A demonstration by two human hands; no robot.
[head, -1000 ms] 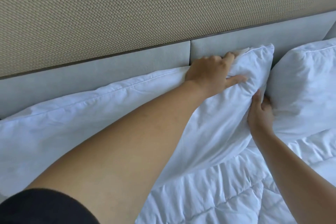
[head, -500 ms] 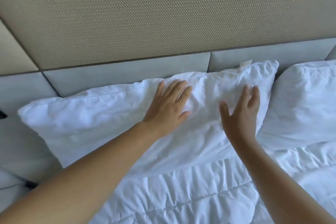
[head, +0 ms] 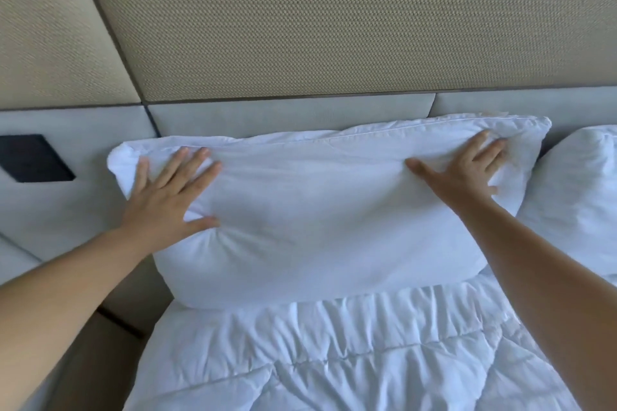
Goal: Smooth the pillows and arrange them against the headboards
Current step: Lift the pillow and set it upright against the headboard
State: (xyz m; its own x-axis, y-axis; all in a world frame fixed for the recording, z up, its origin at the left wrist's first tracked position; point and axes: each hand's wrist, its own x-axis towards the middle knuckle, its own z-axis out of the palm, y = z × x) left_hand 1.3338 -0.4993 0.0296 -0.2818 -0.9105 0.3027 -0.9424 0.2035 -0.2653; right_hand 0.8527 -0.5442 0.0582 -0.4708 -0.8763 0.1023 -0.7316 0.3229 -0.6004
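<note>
A white pillow (head: 317, 210) leans against the grey padded headboard (head: 290, 117), its lower edge resting on the quilted white duvet (head: 334, 354). The left hand (head: 167, 200) lies flat on the pillow's left end, fingers spread and grasping nothing. The right hand (head: 467, 170) presses flat near the upper right corner, fingers splayed, the fabric bunching slightly at the fingertips; it too grips nothing. A second pillow (head: 577, 190) stands just beside the first, at the right edge. A dark square panel (head: 33, 158) is set in the headboard at left.
</note>
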